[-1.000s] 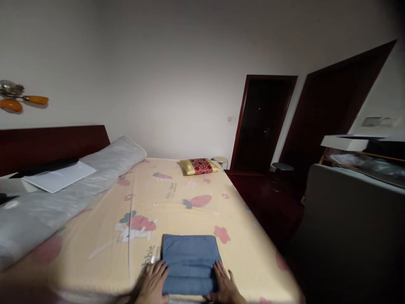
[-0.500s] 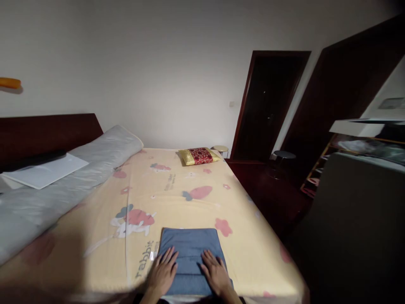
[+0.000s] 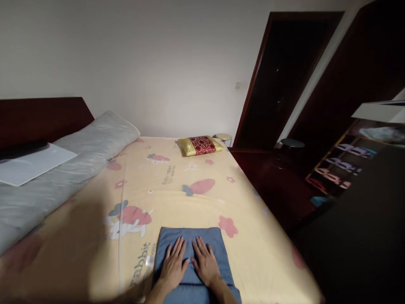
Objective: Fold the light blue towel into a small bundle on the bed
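A folded blue towel was seen lying on the yellow cartoon-print bedsheet, at the near edge of the bed. Both hands were laid flat on the towel, side by side and nearly touching: the left hand and the right hand, fingers spread, each grip wide and nothing held. A red-and-gold cushion was placed well beyond the towel, a grey bolster far to its left. If uneven pressure were applied, the folds could be skewed or the towel pushed off the bed's edge.
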Tool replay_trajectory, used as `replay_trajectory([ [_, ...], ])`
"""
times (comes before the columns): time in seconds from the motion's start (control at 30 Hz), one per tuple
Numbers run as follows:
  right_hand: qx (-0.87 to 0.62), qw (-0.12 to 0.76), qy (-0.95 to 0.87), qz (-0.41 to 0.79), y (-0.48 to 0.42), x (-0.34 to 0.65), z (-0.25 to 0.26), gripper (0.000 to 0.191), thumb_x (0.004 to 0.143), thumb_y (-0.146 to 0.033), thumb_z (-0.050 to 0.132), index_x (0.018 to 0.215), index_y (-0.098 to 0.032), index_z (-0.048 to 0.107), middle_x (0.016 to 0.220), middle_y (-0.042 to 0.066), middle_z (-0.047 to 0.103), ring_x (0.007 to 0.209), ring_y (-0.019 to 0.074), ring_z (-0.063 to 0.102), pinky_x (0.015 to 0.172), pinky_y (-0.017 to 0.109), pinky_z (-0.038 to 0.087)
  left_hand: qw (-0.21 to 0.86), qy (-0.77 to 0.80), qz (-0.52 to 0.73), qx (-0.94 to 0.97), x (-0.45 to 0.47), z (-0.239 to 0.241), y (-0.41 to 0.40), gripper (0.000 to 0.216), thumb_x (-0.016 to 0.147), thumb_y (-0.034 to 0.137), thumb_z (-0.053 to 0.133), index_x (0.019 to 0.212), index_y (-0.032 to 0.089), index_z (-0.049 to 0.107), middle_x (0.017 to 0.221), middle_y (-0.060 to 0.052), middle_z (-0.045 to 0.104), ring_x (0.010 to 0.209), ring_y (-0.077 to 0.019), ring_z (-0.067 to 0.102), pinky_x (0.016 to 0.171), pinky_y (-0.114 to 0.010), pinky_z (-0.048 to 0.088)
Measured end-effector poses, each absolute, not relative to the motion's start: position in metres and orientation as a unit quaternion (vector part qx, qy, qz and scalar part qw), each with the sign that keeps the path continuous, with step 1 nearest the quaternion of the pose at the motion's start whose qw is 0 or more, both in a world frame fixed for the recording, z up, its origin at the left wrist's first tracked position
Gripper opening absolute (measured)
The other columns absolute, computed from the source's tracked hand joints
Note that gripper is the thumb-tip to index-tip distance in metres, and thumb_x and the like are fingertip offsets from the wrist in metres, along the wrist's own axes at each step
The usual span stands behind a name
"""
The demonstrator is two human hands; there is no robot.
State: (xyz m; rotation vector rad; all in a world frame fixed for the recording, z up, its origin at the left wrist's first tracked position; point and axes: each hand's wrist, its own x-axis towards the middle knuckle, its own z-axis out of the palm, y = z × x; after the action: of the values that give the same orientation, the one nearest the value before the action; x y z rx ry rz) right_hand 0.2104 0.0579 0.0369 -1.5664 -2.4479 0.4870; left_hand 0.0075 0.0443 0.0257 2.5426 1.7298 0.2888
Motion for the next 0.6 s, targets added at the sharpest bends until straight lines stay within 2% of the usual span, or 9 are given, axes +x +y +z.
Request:
replay_trajectory([
  [0.1,-0.517,0.098,-0.835,0.159,0.071,0.222,0.035,0.06,0.096,-0.052,0.033,0.149,-0.028,0.021,0.157,0.004,0.022,0.145,0.0234,0.022,0.116,0.049,0.024,0.041,0.54,0.083,0.837,-0.003,0.031,0.059,0.063,0.095,0.048,0.033,0.15,0.032,0.006,0.158,-0.002,0.027,0.142,-0.0219,0.032,0.115,-0.044,0.028],
  [0.23,-0.602,0.102,-0.783,0.115,0.091,0.259,0.024,0.06,0.096,-0.054,0.027,0.149,-0.026,0.023,0.157,0.005,0.024,0.145,0.022,0.022,0.116,0.049,0.023,0.018,0.58,0.078,0.811,-0.038,0.038,0.076,0.061,0.095,0.051,0.032,0.149,0.035,0.011,0.157,-0.001,0.03,0.142,-0.0211,0.032,0.114,-0.044,0.027],
  [0.43,-0.679,0.119,-0.722,0.061,0.105,0.282,0.004,0.058,0.098,-0.051,0.021,0.149,-0.023,0.024,0.157,0.008,0.025,0.145,0.0235,0.021,0.116,0.052,0.019,-0.018,0.618,0.088,0.781,-0.056,0.031,0.083,0.055,0.097,0.045,0.031,0.149,0.035,0.016,0.156,0.001,0.032,0.142,-0.0206,0.031,0.116,-0.046,0.021],
  [0.53,-0.69,0.122,-0.711,0.06,0.103,0.274,0.011,0.056,0.098,-0.047,0.02,0.149,-0.023,0.026,0.157,0.008,0.026,0.145,0.0254,0.022,0.116,0.055,0.019,-0.02,0.633,0.086,0.769,-0.047,0.034,0.083,0.052,0.097,0.038,0.029,0.148,0.033,0.022,0.155,-0.002,0.033,0.142,-0.0229,0.032,0.116,-0.051,0.02],
  [0.6,-0.679,0.134,-0.719,0.07,0.096,0.262,0.022,0.055,0.099,-0.044,0.02,0.15,-0.024,0.023,0.157,0.008,0.025,0.145,0.0253,0.021,0.116,0.054,0.019,-0.016,0.629,0.093,0.772,-0.035,0.04,0.08,0.052,0.097,0.035,0.028,0.149,0.029,0.021,0.156,-0.005,0.032,0.142,-0.0244,0.032,0.116,-0.053,0.018],
])
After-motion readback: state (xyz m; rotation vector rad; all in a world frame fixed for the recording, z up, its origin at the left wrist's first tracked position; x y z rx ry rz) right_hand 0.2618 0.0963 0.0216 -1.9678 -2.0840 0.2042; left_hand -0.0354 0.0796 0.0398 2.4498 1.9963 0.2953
